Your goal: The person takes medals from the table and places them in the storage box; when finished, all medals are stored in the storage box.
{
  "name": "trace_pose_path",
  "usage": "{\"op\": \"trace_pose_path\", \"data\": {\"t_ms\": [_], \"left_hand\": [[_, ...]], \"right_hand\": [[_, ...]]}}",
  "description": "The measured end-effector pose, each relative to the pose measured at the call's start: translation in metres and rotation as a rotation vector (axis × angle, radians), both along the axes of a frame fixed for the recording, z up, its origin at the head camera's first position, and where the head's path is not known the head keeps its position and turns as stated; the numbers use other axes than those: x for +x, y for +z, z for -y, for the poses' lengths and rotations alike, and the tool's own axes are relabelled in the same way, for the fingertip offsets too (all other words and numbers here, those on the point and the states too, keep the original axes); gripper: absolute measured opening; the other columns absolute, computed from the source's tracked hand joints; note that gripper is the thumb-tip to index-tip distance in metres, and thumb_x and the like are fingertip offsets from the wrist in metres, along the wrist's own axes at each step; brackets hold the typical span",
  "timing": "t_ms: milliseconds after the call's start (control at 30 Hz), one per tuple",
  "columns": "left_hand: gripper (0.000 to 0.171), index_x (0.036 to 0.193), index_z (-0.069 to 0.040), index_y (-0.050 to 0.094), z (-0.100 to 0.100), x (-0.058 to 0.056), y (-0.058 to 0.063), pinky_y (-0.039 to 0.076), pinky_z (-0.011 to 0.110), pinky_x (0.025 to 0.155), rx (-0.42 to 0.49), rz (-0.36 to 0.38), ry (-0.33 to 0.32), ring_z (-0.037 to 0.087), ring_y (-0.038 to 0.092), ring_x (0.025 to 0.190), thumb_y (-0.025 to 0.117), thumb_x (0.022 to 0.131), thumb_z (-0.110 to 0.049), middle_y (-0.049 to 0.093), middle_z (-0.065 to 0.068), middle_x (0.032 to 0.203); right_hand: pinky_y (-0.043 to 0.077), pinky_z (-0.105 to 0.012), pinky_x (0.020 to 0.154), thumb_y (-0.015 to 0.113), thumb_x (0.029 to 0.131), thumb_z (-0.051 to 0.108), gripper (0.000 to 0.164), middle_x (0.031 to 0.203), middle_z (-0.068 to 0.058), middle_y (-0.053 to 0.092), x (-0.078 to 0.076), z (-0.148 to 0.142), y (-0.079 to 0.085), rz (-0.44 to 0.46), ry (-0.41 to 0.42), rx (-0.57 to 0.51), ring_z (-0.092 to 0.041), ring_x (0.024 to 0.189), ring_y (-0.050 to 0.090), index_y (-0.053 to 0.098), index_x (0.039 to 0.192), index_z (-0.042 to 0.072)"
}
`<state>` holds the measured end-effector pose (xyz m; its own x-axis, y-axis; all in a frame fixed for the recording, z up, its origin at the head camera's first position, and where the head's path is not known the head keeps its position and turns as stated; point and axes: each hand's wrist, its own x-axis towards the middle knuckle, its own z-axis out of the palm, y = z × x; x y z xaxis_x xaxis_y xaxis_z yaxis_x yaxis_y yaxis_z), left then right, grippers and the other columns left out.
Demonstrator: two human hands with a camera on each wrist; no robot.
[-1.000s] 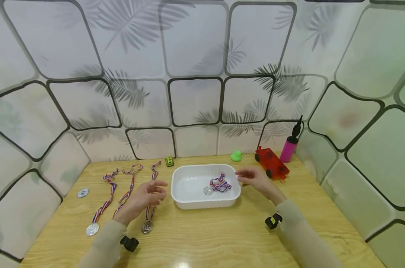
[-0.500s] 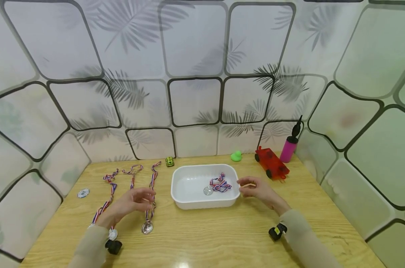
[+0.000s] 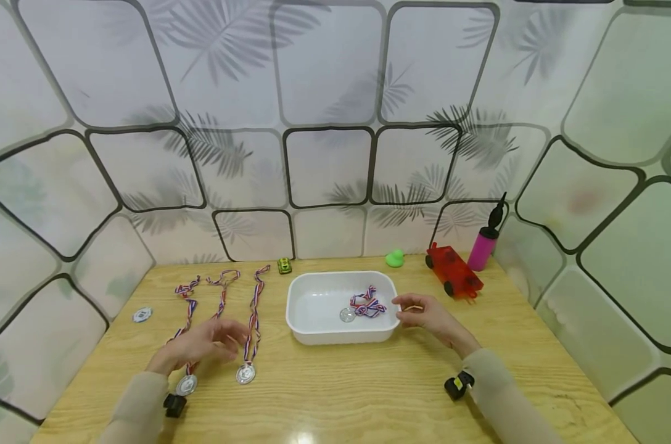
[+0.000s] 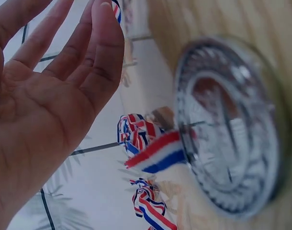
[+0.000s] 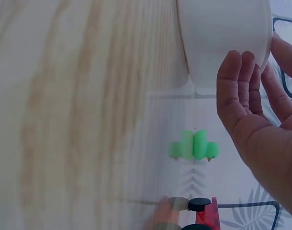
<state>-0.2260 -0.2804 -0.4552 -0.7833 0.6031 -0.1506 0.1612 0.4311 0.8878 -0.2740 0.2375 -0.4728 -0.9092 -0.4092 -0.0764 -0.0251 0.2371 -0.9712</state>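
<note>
Head view, clock from white basin [image 3: 319, 338]. Left hand [image 3: 202, 346] at 8–9 o'clock, fingers relaxed, nothing held, above the striped ribbons; fingertips by the right-hand ribbon [image 3: 255, 302], contact can't tell. Right hand [image 3: 434, 322] at 3 o'clock, fingers loosely bent at the basin edge, grasping nothing; contact unclear. Round medal [image 3: 347, 314] inside basin, its ribbon bunched to 3. Two more medals on worktop [image 3: 335, 394] at 8: nearer one [image 3: 245, 373], farther one [image 3: 186, 385]. Chip [image 3: 142, 314] at 9, small yellow-green car [image 3: 284, 266] at 10, green duck [image 3: 395, 258] at 2.
</note>
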Motion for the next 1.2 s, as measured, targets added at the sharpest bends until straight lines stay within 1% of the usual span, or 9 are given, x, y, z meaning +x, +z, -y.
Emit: {"op": "trace_pose_path", "data": {"t_ms": [133, 300, 500, 700, 767, 833, 1000, 1067, 1200], "left_hand": [[0.038, 0.122, 0.001, 0.060, 0.000, 0.000, -0.003, 0.052, 0.024, 0.083, -0.029, 0.003, -0.014, 0.028, 0.060, 0.100, 0.071, 0.087, -0.005, 0.062, 0.019, 0.117], [0.038, 0.119, 0.001, 0.062, -0.001, 0.000, -0.005, 0.052, 0.024, 0.083, -0.044, -0.036, -0.038, 0.023, 0.061, 0.096, 0.075, 0.083, -0.006, 0.062, 0.019, 0.113], [0.040, 0.117, 0.000, 0.065, -0.008, 0.000, -0.004, 0.052, 0.024, 0.078, -0.028, -0.086, -0.125, 0.022, 0.059, 0.087, 0.078, 0.079, -0.006, 0.061, 0.022, 0.100], [0.036, 0.111, -0.002, 0.068, -0.016, 0.002, -0.003, 0.046, 0.021, 0.070, -0.049, -0.082, -0.192, 0.024, 0.052, 0.078, 0.079, 0.077, -0.006, 0.058, 0.025, 0.092], [0.035, 0.109, -0.004, 0.070, -0.019, 0.003, -0.003, 0.044, 0.022, 0.068, -0.066, -0.080, -0.191, 0.023, 0.049, 0.077, 0.080, 0.076, -0.006, 0.057, 0.024, 0.090], [0.034, 0.107, -0.006, 0.071, -0.021, 0.004, -0.003, 0.042, 0.022, 0.068, -0.098, -0.093, -0.176, 0.020, 0.048, 0.077, 0.081, 0.075, -0.008, 0.057, 0.018, 0.090], [0.031, 0.102, -0.012, 0.072, -0.026, 0.006, -0.004, 0.038, 0.023, 0.070, -0.169, -0.096, -0.115, 0.014, 0.045, 0.083, 0.084, 0.073, -0.010, 0.056, 0.006, 0.094], [0.031, 0.099, -0.012, 0.071, -0.027, 0.006, -0.005, 0.038, 0.023, 0.071, -0.178, -0.088, -0.113, 0.014, 0.045, 0.084, 0.084, 0.072, -0.009, 0.056, 0.005, 0.095], [0.029, 0.093, -0.008, 0.066, -0.027, 0.005, -0.005, 0.038, 0.022, 0.069, -0.175, -0.103, -0.141, 0.011, 0.045, 0.081, 0.083, 0.070, -0.007, 0.056, 0.005, 0.091]], "right_hand": [[0.058, -0.035, 0.083, 0.068, 0.093, 0.014, 0.051, 0.105, -0.011, 0.056, 0.001, 0.001, 0.001, 0.008, -0.001, 0.004, -0.016, 0.090, 0.061, 0.048, 0.133, -0.010], [0.059, -0.035, 0.083, 0.068, 0.093, 0.015, 0.050, 0.103, -0.010, 0.057, 0.001, 0.000, 0.001, 0.010, 0.000, 0.018, -0.018, 0.090, 0.060, 0.048, 0.133, -0.009], [0.058, -0.034, 0.082, 0.068, 0.093, 0.017, 0.052, 0.102, -0.009, 0.057, -0.001, -0.001, 0.001, 0.014, 0.008, 0.027, -0.018, 0.091, 0.059, 0.048, 0.134, -0.008], [0.058, -0.037, 0.083, 0.070, 0.092, 0.018, 0.051, 0.102, -0.008, 0.057, -0.002, -0.001, 0.002, 0.038, 0.002, 0.041, -0.019, 0.091, 0.059, 0.050, 0.133, -0.005], [0.058, -0.037, 0.084, 0.070, 0.092, 0.018, 0.051, 0.102, -0.007, 0.057, -0.003, -0.001, 0.002, 0.044, 0.005, 0.045, -0.019, 0.091, 0.058, 0.050, 0.133, -0.005], [0.058, -0.038, 0.084, 0.070, 0.092, 0.018, 0.052, 0.102, -0.007, 0.056, -0.004, 0.000, 0.003, 0.046, 0.008, 0.047, -0.019, 0.091, 0.058, 0.050, 0.133, -0.005], [0.058, -0.039, 0.084, 0.070, 0.092, 0.018, 0.052, 0.102, -0.008, 0.055, -0.004, 0.000, 0.003, 0.053, 0.012, 0.046, -0.020, 0.092, 0.058, 0.049, 0.134, -0.006], [0.058, -0.039, 0.085, 0.070, 0.092, 0.018, 0.052, 0.102, -0.008, 0.055, -0.003, -0.001, 0.004, 0.058, 0.013, 0.047, -0.020, 0.092, 0.058, 0.049, 0.134, -0.005], [0.058, -0.039, 0.085, 0.069, 0.092, 0.018, 0.052, 0.102, -0.008, 0.054, -0.003, -0.001, 0.004, 0.054, 0.018, 0.048, -0.021, 0.093, 0.057, 0.049, 0.134, -0.005]]}}
